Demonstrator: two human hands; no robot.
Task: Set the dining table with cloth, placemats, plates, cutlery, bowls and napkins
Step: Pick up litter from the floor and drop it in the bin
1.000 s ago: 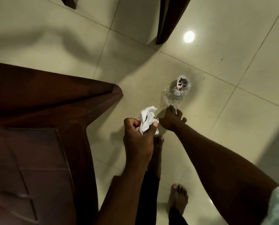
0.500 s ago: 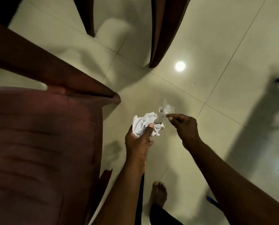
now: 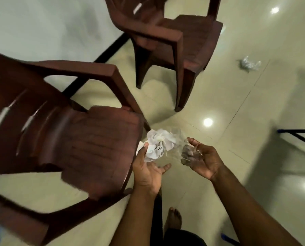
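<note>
Holding two bits of litter, a person stands over a glossy cream tiled floor, seen from above. Two hands show at lower centre of the frame, palms up. The left hand has its fingers curled loosely under one crumpled white paper wad, soft and creased, with the thumb stretched out flat toward the right. The right hand cups one clear plastic wrapper, thin and crinkled, its fingers bent around it. Wad and wrapper sit side by side, nearly touching, just off the front edge of the near chair. Two dark brown moulded plastic chairs show: one chair fills the left of the frame, with a ribbed seat and slatted back; a second chair stands at upper centre. One more crumpled clear wrapper lies on the floor at upper right, well apart from the hands. Behind the chairs, at upper left, runs a pale wall with a black baseboard. One bare foot shows at bottom centre. Four round light reflections dot the tiles.
</note>
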